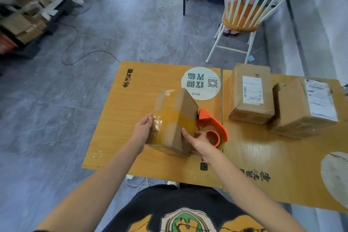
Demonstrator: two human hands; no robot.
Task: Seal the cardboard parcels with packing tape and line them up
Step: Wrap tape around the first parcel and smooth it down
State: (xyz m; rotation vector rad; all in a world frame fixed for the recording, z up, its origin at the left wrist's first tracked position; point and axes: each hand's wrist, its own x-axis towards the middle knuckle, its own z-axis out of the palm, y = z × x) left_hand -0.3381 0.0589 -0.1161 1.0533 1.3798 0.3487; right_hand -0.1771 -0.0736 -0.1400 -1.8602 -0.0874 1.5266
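A small cardboard parcel [177, 120] stands tilted on the left wooden table [120, 111], with clear tape wrapped over its top and left side. My left hand [144, 128] presses against the parcel's left face. My right hand [202, 142] grips an orange tape dispenser [212, 128] whose head touches the parcel's right edge; my index finger rests on the box. Two taped parcels with shipping labels, one [251, 93] beside the other [305, 107], stand side by side on the right table [263, 165].
A round white sticker [200, 83] lies on the table behind the parcel. Beyond the tables stands a white chair [244, 15] with an orange seat. Shelves of boxes [24, 20] line the far left, and a cable [75, 43] runs across the grey floor.
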